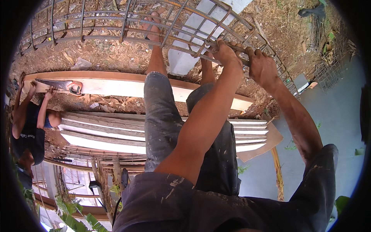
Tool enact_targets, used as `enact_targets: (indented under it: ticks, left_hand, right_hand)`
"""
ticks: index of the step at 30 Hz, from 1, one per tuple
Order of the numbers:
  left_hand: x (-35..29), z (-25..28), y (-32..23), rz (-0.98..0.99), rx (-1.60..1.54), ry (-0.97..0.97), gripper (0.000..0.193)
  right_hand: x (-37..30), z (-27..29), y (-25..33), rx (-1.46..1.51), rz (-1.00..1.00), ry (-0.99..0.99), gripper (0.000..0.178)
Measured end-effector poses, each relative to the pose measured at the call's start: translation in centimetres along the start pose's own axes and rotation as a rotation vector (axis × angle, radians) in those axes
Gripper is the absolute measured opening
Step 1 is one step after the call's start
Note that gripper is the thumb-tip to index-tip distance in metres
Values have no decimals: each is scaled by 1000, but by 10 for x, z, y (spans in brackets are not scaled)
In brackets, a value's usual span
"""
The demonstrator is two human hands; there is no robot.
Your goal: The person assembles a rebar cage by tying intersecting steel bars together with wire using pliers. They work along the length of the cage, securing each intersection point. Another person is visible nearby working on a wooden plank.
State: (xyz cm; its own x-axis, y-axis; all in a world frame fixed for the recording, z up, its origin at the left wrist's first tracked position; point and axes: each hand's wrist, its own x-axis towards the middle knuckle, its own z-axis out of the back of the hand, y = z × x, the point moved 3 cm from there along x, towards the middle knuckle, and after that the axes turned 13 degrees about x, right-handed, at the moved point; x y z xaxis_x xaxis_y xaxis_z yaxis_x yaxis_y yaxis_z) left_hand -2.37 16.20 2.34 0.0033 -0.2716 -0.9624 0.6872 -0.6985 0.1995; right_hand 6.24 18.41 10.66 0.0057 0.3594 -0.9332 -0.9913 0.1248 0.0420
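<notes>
The rebar cage (127,27), lying across the leaf-strewn ground ahead, is gripped on one long bar by left hand (227,54) and right hand (261,66), best kept closed tight and close together.

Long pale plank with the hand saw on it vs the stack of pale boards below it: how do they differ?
The long pale plank lies alone on the leaf-strewn dirt; the stack of pale boards is several pieces layered and fanned. The plank carries a hand saw, held by a co-worker's hand; the stack has no tool on it. The plank lies nearer the rusty rebar cage. Both run across the view, partly hidden by the person's legs.
</notes>
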Motion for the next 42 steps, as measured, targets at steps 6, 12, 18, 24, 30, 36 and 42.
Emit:
enact_targets:
  ticks: [6,12,18,24,30,36,42]
  left_hand:
    - [33,68,-8,5,446,506,41]
    - [28,72,-16,98,386,640,27]
    - [6,21,7,51,271,123,12]
    - [7,15,14,204,165,9,21]
    - [14,22,15,45,770,-316,36]
    - [-2,62,-22,-107,1158,-235,32]
    - [-6,74,-58,-566,1306,22,23]
  right_hand:
    - [-24,-62,37,1129,-346,519,34]
    - [-38,-73,51,2140,-553,815,45]
    - [-24,-17,28,413,-153,199,62]
    - [-4,-18,22,226,-419,280,63]
    - [-15,-81,6,603,-252,274,45]
    - [-39,-121,64,2385,-536,936,20]
    - [-43,-97,53,1815,-525,722,43]
